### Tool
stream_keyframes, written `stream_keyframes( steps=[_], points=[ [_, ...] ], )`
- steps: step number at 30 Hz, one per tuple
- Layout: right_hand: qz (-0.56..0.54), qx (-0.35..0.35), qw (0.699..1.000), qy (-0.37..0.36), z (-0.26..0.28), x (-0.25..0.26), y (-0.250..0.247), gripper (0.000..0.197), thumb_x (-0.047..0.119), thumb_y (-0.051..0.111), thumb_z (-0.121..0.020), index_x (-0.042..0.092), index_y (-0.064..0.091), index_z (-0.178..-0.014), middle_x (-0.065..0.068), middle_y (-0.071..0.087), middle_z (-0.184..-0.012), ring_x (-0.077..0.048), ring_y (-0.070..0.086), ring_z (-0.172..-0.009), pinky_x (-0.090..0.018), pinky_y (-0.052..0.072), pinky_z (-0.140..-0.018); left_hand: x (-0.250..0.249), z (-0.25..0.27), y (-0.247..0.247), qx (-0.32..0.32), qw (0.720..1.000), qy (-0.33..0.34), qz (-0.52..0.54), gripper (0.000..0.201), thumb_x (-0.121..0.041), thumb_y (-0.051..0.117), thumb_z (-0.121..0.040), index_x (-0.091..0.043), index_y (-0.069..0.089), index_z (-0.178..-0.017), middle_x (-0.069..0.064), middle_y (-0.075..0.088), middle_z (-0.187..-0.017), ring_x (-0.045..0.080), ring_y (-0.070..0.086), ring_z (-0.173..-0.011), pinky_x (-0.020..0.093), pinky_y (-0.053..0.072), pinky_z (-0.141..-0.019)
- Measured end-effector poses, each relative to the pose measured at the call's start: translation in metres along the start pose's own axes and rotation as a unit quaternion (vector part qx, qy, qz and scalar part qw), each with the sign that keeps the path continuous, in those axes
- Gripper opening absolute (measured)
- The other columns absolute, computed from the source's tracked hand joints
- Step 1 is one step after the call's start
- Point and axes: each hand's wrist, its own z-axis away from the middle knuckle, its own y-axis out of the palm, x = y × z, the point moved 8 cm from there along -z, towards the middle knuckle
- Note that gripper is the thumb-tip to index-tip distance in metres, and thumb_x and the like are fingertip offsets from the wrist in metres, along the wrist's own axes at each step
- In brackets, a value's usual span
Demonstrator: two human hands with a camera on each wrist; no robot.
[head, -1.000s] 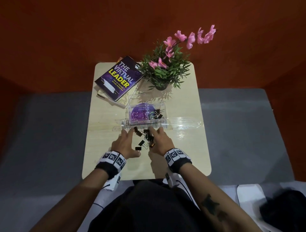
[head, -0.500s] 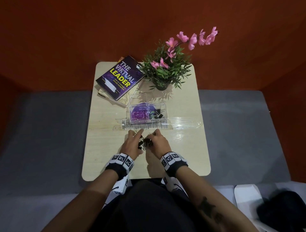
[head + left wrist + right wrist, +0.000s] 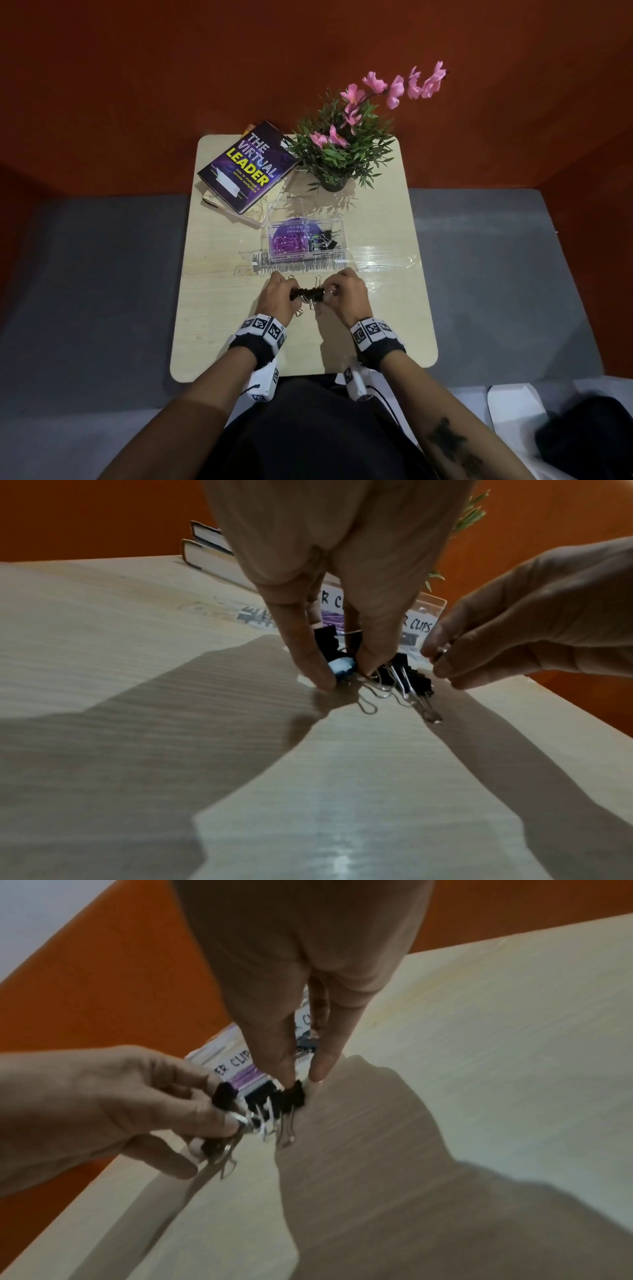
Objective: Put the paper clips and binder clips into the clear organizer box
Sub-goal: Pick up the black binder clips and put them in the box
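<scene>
A bunch of black binder clips (image 3: 308,294) sits low over the pale table (image 3: 219,308), just in front of the clear organizer box (image 3: 337,224). My left hand (image 3: 291,295) pinches the bunch's left end and my right hand (image 3: 334,291) pinches its right end. In the left wrist view, two left fingers (image 3: 308,653) clamp the clips (image 3: 409,679) close to the tabletop. The right wrist view shows my right fingers (image 3: 279,1053) gripping one clip (image 3: 293,1096). The box's left compartment holds purple paper clips (image 3: 287,244) and its right compartment holds binder clips (image 3: 323,240).
The box lid (image 3: 284,209) stands open behind it. A stack of books (image 3: 246,164) lies at the back left and a potted plant with pink flowers (image 3: 342,150) at the back right. Shiny clear strips (image 3: 380,262) lie beside the box. A grey seat surrounds the table.
Both hands have drawn together, gathering the scattered binder clips into one bunch pinched between them. The fingers have curled from spread to pinching.
</scene>
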Motion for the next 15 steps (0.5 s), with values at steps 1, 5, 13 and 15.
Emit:
stream_keyframes(
  steps=[1, 5, 13, 15],
  points=[
    [-0.007, -0.020, 1.000, -0.008, -0.001, 0.001, -0.008, 0.015, 0.004, 0.076, -0.066, 0.013, 0.073, -0.077, -0.008, 0.061, -0.089, -0.023, 0.060, -0.071, -0.040, 0.056, -0.065, 0.000, 0.000, 0.000, -0.001, 1.000, 0.000, 0.005, 0.011, -0.009, 0.072, -0.075, -0.010, 0.068, -0.085, 0.009, 0.048, -0.095, 0.027, 0.053, -0.080, 0.031, 0.044, -0.065],
    [-0.037, -0.050, 0.997, -0.053, -0.018, 0.023, -0.042, 0.021, 0.013, 0.079, -0.073, 0.015, 0.072, -0.093, -0.005, 0.061, -0.101, -0.015, 0.061, -0.074, -0.020, 0.052, -0.066, -0.005, 0.000, -0.007, -0.019, 0.999, -0.010, 0.050, 0.012, -0.008, 0.076, -0.073, -0.013, 0.073, -0.084, 0.003, 0.048, -0.088, 0.025, 0.056, -0.080, 0.027, 0.041, -0.068],
    [-0.001, -0.075, 0.996, -0.039, -0.050, 0.042, -0.071, 0.024, 0.016, 0.076, -0.076, 0.020, 0.072, -0.099, -0.004, 0.061, -0.112, -0.016, 0.064, -0.066, -0.034, 0.056, -0.071, -0.048, -0.010, -0.048, -0.049, 0.983, 0.019, 0.175, 0.012, -0.016, 0.078, -0.076, -0.023, 0.070, -0.081, 0.006, 0.055, -0.098, 0.029, 0.057, -0.086, 0.046, 0.053, -0.076],
    [-0.015, -0.114, 0.993, 0.002, -0.037, 0.026, -0.075, 0.016, 0.012, 0.070, -0.082, 0.016, 0.071, -0.098, -0.006, 0.064, -0.107, -0.016, 0.063, -0.066, -0.035, 0.056, -0.072, -0.067, -0.022, -0.063, -0.066, 0.981, 0.033, 0.180, 0.010, -0.016, 0.077, -0.076, -0.021, 0.071, -0.082, 0.008, 0.055, -0.096, 0.027, 0.057, -0.084, 0.040, 0.052, -0.076]
  ],
)
